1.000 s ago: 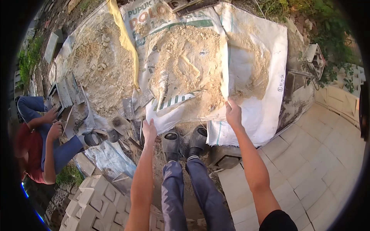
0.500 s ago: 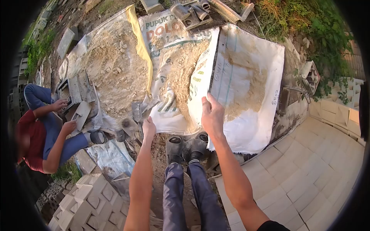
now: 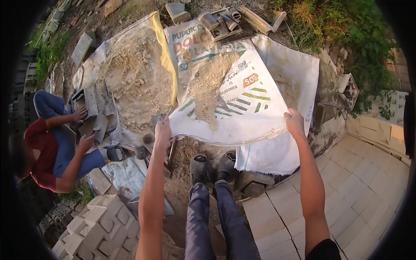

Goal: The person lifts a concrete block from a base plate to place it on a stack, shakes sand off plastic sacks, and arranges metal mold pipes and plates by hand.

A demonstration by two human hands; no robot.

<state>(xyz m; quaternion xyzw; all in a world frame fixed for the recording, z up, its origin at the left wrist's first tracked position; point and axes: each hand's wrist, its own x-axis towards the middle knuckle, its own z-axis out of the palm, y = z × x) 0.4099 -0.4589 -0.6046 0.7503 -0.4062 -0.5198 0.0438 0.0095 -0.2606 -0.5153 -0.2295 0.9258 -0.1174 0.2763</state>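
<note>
Between my two hands the near edge of a white printed sack [image 3: 260, 123] is pulled wide and lifted off the ground. My left hand [image 3: 163, 131] is closed on its left corner, and my right hand [image 3: 294, 122] pinches the right corner. Sandy powder [image 3: 207, 89] lies along the middle of the sack, running toward the near edge. Under its right side lies another white sack [image 3: 271, 154] with sand on it. To the left, a heap of sandy material [image 3: 134, 73] rests on a sheet with a yellow edge [image 3: 162, 47].
At the left a seated person [image 3: 47, 151] handles a metal mould [image 3: 89, 104]. A metal piece with tubes [image 3: 219, 24] weighs on the sack's far end. Pale blocks stand stacked at the lower left [image 3: 97, 225] and right [image 3: 329, 199]. Plants [image 3: 338, 34] grow at the back right.
My right hand has moved right with its corner, spreading the sack and showing more print. The powder has shifted toward the sack's middle. The seated person's hands have moved on the mould.
</note>
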